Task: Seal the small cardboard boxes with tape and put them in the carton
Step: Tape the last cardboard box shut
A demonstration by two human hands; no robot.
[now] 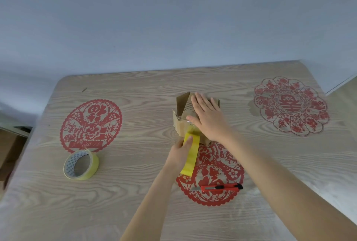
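one small cardboard box (180, 125) in the middle of the desk (135, 202), two hands on it
right hand (208, 119) flat, fingers straight, pressing the flaps; left hand (179, 153) pinching one yellow tape strip (191, 159) off the box's near side. one tape roll (81, 164) left, one red knife (218, 188) near the front, three red cut-outs (90, 126); box well off every edge.

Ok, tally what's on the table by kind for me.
small cardboard box: 1
tape roll: 1
tape strip: 1
utility knife: 1
red paper-cuts: 3
Total: 7
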